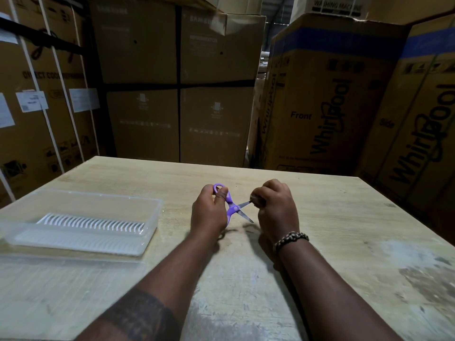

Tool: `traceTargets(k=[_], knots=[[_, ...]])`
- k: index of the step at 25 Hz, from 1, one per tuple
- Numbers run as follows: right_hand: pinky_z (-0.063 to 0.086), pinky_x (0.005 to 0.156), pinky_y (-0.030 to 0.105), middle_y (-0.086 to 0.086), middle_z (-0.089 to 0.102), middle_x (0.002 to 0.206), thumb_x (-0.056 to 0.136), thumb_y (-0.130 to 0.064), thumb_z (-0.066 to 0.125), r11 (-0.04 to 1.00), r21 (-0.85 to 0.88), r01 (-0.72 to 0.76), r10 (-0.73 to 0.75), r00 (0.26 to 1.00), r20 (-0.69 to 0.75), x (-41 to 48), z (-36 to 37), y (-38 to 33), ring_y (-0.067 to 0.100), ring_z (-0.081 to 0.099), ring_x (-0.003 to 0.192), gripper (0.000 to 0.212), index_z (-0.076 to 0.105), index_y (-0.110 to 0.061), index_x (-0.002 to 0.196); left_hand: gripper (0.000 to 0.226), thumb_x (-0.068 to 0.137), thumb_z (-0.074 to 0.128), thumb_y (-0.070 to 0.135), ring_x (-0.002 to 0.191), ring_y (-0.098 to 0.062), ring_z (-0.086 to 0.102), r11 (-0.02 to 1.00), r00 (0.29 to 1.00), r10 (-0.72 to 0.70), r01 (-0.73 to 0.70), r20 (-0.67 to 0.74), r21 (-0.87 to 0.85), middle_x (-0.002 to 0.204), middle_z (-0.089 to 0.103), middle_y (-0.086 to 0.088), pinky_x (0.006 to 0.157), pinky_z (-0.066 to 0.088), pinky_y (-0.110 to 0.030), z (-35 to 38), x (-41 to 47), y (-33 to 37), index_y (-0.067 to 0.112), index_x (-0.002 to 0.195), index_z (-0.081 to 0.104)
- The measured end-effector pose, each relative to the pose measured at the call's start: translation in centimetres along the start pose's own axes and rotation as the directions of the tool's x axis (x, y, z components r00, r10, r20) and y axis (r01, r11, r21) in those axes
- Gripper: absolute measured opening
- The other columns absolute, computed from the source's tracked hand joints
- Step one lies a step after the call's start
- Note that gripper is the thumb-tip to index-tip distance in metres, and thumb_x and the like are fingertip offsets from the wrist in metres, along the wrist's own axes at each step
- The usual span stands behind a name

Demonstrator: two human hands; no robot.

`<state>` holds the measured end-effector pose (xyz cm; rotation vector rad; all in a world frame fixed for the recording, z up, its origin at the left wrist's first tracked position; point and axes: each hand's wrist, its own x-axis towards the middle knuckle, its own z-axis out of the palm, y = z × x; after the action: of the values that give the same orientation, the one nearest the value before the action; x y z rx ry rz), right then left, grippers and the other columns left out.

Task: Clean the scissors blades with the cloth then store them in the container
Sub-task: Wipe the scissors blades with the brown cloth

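Note:
My left hand [209, 210] grips the purple handles of a small pair of scissors [233, 207] above the middle of the wooden table [344, 217]. The blades are spread apart. One blade points down to the right and is bare. The tip of the other blade runs into my right hand [275, 207], whose fingers are curled around a small dark cloth [256, 201]; only a bit of the cloth shows. A clear plastic container [152, 217] with a white ribbed insert lies open on the table to the left of my hands.
The container's clear lid [73, 274] lies flat at the near left. Tall cardboard appliance boxes [327, 99] stand close behind and on both sides of the table. My right wrist wears a braided bracelet [290, 239].

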<state>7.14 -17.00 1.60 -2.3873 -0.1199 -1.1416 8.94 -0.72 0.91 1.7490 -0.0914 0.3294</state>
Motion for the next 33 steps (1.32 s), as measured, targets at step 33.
traceTargets(k=[33], knots=[[0.032, 0.074, 0.039, 0.000, 0.056, 0.094, 0.079, -0.020, 0.045, 0.891, -0.445, 0.096, 0.018, 0.970, 0.244, 0.0, 0.2, -1.9, 0.027, 0.051, 0.090, 0.020, 0.062, -0.021, 0.088, 0.026, 0.108, 0.053, 0.034, 0.060, -0.015, 0.055, 0.998, 0.999, 0.045, -0.046, 0.029, 0.034, 0.078, 0.070, 0.010, 0.057, 0.046, -0.030, 0.2, -0.6, 0.3, 0.017, 0.093, 0.065]])
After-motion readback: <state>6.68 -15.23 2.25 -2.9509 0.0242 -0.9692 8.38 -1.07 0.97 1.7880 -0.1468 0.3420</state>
